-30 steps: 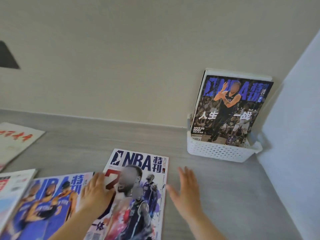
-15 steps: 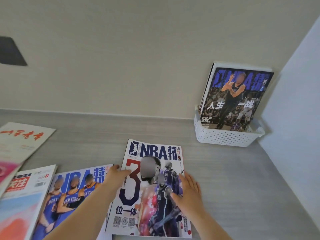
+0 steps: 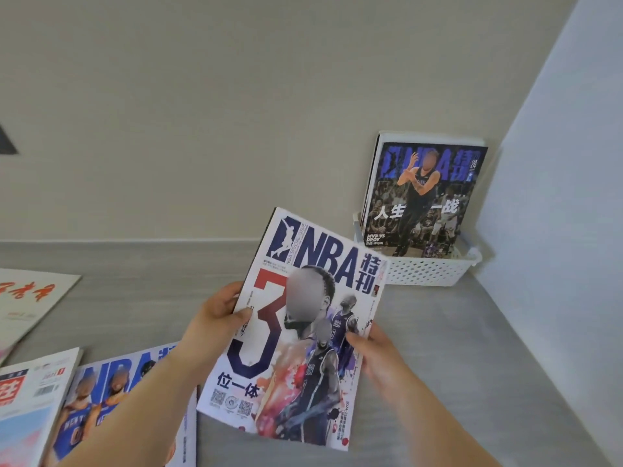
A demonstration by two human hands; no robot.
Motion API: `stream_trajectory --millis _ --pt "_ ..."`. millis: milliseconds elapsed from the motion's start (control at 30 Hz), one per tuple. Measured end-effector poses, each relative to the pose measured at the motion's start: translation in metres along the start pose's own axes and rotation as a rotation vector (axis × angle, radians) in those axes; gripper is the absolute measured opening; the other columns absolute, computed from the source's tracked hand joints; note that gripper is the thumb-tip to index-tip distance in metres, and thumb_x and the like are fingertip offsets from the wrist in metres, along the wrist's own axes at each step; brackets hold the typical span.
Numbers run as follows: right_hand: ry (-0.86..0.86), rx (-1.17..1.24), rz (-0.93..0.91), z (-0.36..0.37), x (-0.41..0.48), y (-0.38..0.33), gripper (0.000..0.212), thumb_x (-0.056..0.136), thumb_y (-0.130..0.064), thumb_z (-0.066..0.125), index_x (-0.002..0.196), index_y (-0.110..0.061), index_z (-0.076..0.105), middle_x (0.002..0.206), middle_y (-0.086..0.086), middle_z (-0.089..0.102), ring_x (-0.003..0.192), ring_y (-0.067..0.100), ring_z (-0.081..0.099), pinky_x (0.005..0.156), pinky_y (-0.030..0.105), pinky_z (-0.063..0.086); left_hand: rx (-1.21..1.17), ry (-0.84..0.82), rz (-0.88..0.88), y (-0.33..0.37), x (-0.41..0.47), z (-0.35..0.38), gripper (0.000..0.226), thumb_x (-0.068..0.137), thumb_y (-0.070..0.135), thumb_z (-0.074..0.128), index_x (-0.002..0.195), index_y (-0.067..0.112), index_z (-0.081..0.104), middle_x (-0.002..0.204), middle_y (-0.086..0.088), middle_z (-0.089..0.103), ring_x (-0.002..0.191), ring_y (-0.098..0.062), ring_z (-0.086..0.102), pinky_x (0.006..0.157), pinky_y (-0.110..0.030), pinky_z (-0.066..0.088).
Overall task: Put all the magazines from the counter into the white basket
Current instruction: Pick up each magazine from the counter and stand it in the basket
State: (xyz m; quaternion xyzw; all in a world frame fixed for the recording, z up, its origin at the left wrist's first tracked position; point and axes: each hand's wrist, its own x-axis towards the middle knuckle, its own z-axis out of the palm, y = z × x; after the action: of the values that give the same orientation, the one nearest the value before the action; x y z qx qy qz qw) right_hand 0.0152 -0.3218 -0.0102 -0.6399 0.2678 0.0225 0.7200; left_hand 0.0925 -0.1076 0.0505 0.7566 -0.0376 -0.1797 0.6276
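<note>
Grey table (image 3: 472,348) surface: left hand (image 3: 215,318) and right hand (image 3: 374,355) each grip a side edge of the NBA magazine (image 3: 296,332), tilted above it, near the white basket (image 3: 424,273) holding upright magazines.

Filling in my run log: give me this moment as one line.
phase: carrying | left hand: grips NBA magazine | right hand: grips same | white basket: holds upright magazines | counter: magazines remain

The grey tabletop (image 3: 455,348) looks like matt laminate with a fine wood-like grain. The white perforated basket (image 3: 424,273) seems to be smooth plastic. The white NBA magazine with a big red "3" (image 3: 269,358) has a glossy paper cover. The beige wall (image 3: 236,112) is matt and smooth.
</note>
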Motion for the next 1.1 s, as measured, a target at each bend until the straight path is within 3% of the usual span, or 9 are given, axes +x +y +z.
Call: stream_trajectory --millis 133,233,333,467,700,833,900,967,1100 --pt "0.028 0.036 -0.074 -0.031 -0.001 -0.029 0.013 0.083 -0.001 0.054 0.088 -0.012 0.06 0.072 -0.003 0.072 0.064 0.011 0.068 0.057 0.024 0.052 0.007 0.019 0.126 0.026 0.005 0.016 0.038 0.087 -0.005 0.044 0.094 0.029 0.057 0.079 0.015 0.07 0.068 -0.006 0.068 0.057 -0.021 0.054" --pt "0.105 -0.096 -0.219 -0.054 -0.002 -0.064 0.014 0.081 -0.005 0.058 0.08 -0.019 0.062 0.065 -0.01 0.07 0.058 0.003 0.067 0.055 0.019 0.051 0.015 0.074 0.222 0.053 0.012 0.037 0.039 0.086 -0.008 0.045 0.103 0.026 0.055 0.083 0.011 0.067 0.07 -0.003 0.065 0.061 -0.02 0.052" --pt "0.211 -0.118 -0.38 -0.081 0.0 -0.108 0.02 0.08 -0.005 0.06 0.071 -0.023 0.062 0.067 -0.011 0.068 0.056 0.004 0.064 0.06 0.024 0.053 0.023 0.137 0.311 0.083 0.027 0.058 0.036 0.082 -0.008 0.049 0.095 0.024 0.059 0.081 0.009 0.066 0.059 0.004 0.065 0.054 -0.01 0.051" --pt "0.311 -0.185 -0.516 -0.118 0.007 -0.167 0.021 0.08 -0.01 0.062 0.066 -0.026 0.059 0.07 -0.007 0.064 0.057 0.005 0.061 0.059 0.023 0.047 0.075 0.166 0.356 0.122 0.06 0.095 0.021 0.081 -0.005 0.055 0.097 0.008 0.061 0.086 -0.002 0.063 0.076 -0.018 0.06 0.071 -0.025 0.048" --pt "0.448 -0.139 -0.681 -0.177 0.046 -0.228 0.012 0.079 -0.003 0.061 0.082 -0.014 0.062 0.084 0.0 0.061 0.042 -0.011 0.055 0.044 0.003 0.043 0.133 0.123 0.446 0.167 0.118 0.156 0.025 0.081 -0.003 0.056 0.106 0.001 0.057 0.096 -0.009 0.064 0.088 -0.023 0.059 0.085 -0.036 0.049" --pt "0.467 -0.145 -0.61 -0.205 0.076 -0.223 0.012 0.08 -0.004 0.06 0.092 -0.005 0.061 0.088 0.004 0.062 0.04 -0.01 0.054 0.051 0.015 0.047 0.185 0.098 0.42 0.162 0.142 0.185 0.023 0.082 -0.002 0.056 0.105 0.001 0.057 0.095 -0.008 0.064 0.087 -0.022 0.059 0.085 -0.036 0.05" --pt "0.458 -0.147 -0.564 -0.213 0.087 -0.214 0.013 0.08 -0.004 0.06 0.092 -0.002 0.061 0.076 0.002 0.066 0.04 -0.008 0.055 0.05 0.017 0.047 0.217 0.092 0.393 0.153 0.152 0.195 0.022 0.082 -0.001 0.056 0.104 0.002 0.057 0.091 -0.005 0.062 0.086 -0.021 0.059 0.083 -0.034 0.05" --pt "0.429 -0.151 -0.519 -0.216 0.096 -0.204 0.004 0.08 -0.003 0.059 0.082 -0.004 0.062 0.074 0.001 0.066 0.044 -0.004 0.057 0.049 0.016 0.047 0.232 0.091 0.359 0.142 0.161 0.201 0.022 0.082 -0.001 0.055 0.103 0.004 0.058 0.09 -0.003 0.062 0.085 -0.021 0.06 0.082 -0.033 0.05" --pt "0.383 -0.133 -0.439 -0.219 0.113 -0.183 0.017 0.08 -0.002 0.059 0.068 -0.015 0.058 0.087 0.008 0.062 0.057 0.008 0.058 0.06 0.024 0.049 0.263 0.098 0.295 0.121 0.174 0.206 0.022 0.082 -0.002 0.055 0.102 0.005 0.059 0.089 -0.003 0.063 0.085 -0.022 0.061 0.082 -0.034 0.05"
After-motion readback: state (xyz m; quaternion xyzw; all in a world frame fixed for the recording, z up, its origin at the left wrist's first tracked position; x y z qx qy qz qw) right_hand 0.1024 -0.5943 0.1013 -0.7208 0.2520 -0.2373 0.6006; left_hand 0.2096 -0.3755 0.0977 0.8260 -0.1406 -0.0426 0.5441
